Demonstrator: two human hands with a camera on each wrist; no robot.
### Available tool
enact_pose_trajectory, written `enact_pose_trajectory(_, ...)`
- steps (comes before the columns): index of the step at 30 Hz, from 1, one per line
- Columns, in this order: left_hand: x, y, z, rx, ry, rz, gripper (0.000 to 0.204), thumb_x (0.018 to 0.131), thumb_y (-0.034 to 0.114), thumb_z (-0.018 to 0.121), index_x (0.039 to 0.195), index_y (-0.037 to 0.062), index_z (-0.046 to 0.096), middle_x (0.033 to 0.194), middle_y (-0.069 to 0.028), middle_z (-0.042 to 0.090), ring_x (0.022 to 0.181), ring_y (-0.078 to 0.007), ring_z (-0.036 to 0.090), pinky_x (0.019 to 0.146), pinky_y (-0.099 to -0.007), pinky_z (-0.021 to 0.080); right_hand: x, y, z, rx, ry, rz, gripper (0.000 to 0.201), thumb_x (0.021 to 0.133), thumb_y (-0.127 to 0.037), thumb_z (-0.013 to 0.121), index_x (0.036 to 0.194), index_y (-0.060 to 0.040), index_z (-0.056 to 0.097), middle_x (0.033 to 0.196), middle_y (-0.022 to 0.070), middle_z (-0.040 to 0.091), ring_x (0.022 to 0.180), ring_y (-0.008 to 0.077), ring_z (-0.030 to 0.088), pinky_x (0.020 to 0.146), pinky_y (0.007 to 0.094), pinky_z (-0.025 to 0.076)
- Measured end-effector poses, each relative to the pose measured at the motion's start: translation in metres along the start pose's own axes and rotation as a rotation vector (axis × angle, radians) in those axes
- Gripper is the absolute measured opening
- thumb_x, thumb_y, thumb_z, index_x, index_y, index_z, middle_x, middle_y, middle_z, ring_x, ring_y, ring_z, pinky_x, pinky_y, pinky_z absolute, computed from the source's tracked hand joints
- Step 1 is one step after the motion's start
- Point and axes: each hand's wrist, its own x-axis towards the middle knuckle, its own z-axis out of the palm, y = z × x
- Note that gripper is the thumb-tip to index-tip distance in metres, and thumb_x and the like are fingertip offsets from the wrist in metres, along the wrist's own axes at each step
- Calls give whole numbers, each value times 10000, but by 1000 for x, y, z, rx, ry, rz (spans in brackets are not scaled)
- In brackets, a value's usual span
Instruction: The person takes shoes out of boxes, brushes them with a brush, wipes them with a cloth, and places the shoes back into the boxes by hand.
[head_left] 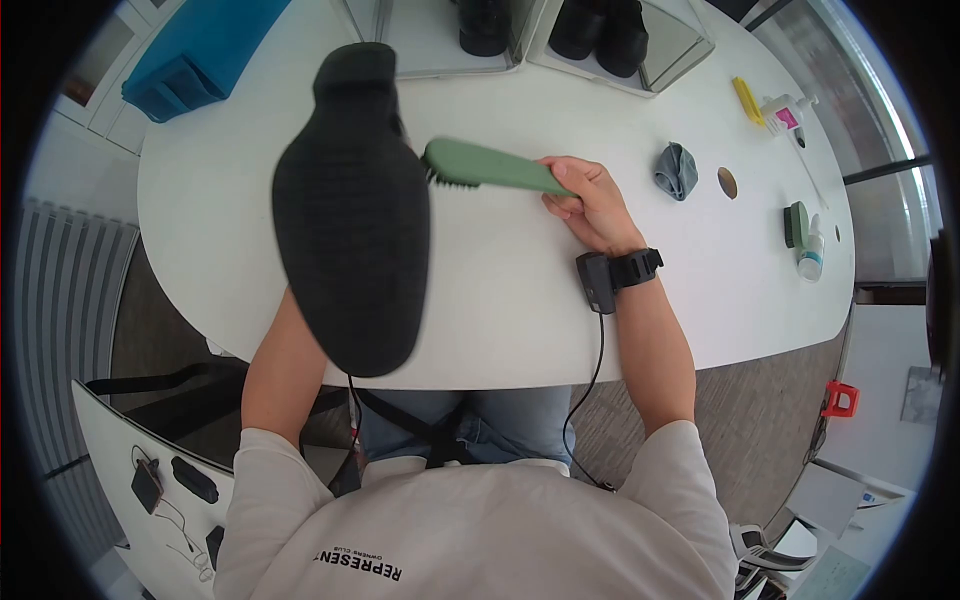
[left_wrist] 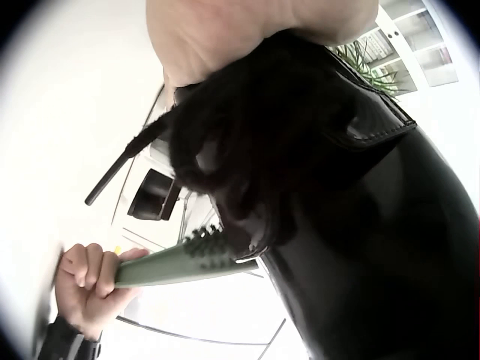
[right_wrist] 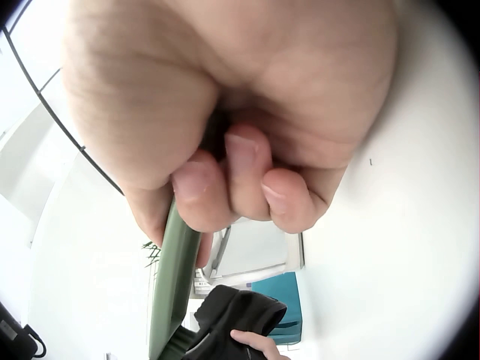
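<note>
A black lace-up shoe (head_left: 350,210) with a glossy upper is held up over the white table (head_left: 520,320), its dark sole facing the head camera. My left hand (left_wrist: 255,34) grips it near the laces; in the head view the shoe hides that hand. The right hand (head_left: 595,205) holds the handle of a green brush (head_left: 495,168), fingers curled round it. The brush's dark bristles (left_wrist: 206,247) point at the shoe, and its head meets the shoe's edge in the head view.
Clear-fronted boxes (head_left: 650,82) with black footwear stand at the back, a teal case (head_left: 190,75) at back left. To the right lie a crumpled grey cloth (head_left: 676,171), another green brush (head_left: 795,225), a small bottle (head_left: 811,255), a white spray bottle (head_left: 780,113) and a yellow object (head_left: 747,101).
</note>
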Motion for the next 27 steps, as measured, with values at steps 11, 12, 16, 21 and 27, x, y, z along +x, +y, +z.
enact_pose_trajectory(11, 7, -4, -63, 436, -96, 216, 357, 993, 300, 420, 1213, 43, 533, 1164, -102, 592, 1040, -217, 579, 930, -354, 479, -1, 9, -11, 267, -290, -119, 273, 944, -231, 572, 1027, 15, 657, 549, -64, 401, 506, 49, 267, 525, 237, 282)
enact_pose_trajectory(12, 9, -4, -68, 484, -151, 233, 374, 998, 320, 399, 1205, 45, 545, 1179, -116, 599, 1037, -242, 595, 935, -383, 491, -1, 9, -12, 267, -291, -121, 273, 944, -231, 572, 1027, 15, 657, 549, -64, 401, 506, 49, 267, 525, 237, 282)
enact_pose_trajectory(16, 14, 5, 11, -99, 135, -150, 467, 948, 439, 457, 1165, 42, 570, 1101, -109, 634, 993, -232, 612, 890, -366, 487, 1, 5, -10, 223, -205, -122, 285, 960, -262, 538, 1066, -11, 623, 527, -77, 308, 502, 54, 250, 516, 229, 266)
enact_pose_trajectory(21, 7, -16, 32, 56, 254, -274, 469, 939, 446, 479, 1157, 42, 575, 1091, -102, 634, 974, -217, 613, 882, -348, 487, 5, 2, -2, 138, 47, -65, 270, 985, -251, 496, 1096, -25, 594, 534, -70, 281, 516, 61, 242, 506, 224, 250)
enact_pose_trajectory(27, 3, -20, 31, 60, 178, -323, 439, 948, 422, 480, 1149, 44, 579, 1066, -89, 636, 943, -187, 615, 844, -324, 500, 6, -3, -6, 250, 165, -109, 307, 981, -212, 517, 1168, 26, 569, 567, -76, 285, 516, 54, 245, 513, 221, 260)
